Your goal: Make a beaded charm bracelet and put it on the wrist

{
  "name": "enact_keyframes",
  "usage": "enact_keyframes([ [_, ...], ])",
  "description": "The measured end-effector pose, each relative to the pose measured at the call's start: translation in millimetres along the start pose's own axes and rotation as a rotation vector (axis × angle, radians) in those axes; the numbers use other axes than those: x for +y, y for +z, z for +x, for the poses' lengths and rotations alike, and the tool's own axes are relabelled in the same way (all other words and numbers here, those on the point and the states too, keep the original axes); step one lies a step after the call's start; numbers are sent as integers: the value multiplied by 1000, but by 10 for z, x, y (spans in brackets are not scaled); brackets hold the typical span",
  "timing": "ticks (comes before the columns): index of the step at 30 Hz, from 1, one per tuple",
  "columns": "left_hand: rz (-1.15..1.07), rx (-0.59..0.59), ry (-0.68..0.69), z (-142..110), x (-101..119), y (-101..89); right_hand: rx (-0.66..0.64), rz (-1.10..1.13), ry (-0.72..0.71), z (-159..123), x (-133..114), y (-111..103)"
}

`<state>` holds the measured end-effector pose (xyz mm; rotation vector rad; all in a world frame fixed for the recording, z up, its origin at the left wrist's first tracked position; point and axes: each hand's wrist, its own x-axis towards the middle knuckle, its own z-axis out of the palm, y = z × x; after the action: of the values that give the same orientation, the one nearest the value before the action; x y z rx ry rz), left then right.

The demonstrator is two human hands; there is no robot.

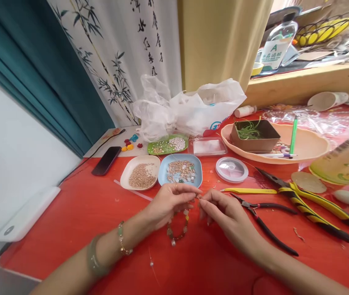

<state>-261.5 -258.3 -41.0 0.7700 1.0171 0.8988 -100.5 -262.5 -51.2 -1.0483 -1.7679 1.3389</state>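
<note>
A beaded bracelet (177,237) with green, brown, yellow and pale beads hangs below the fingers of my left hand (172,201), which is closed in a pinch on its upper end. My right hand (223,209) is also pinched, its fingertips almost meeting the left ones on a thin cord (198,197). The fingers partly hide what lies between them. Just beyond is a blue dish (180,180) of gold, green and white beads. Beside it stands a cream dish (125,174) of small gold beads. On the red table (78,213), a clear thread (153,270) carries one small bead (151,264).
Right of my hands lie yellow tweezers (251,191), black-handled pliers (272,229) and larger yellow-black pliers (309,205). Behind are a thread spool (231,170), a green bead dish (152,148), a peach tray (312,143) and plastic bags (205,102). A phone (106,160) lies left.
</note>
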Motion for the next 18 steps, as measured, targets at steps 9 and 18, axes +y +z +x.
enact_keyframes([
  [9, -50, 41, -16, 7, -37, 2, 6, 22, -20, -4, 65, 3],
  [18, 11, 22, 31, 5, -63, 11, 5, -8, -24, -48, 40, 16],
])
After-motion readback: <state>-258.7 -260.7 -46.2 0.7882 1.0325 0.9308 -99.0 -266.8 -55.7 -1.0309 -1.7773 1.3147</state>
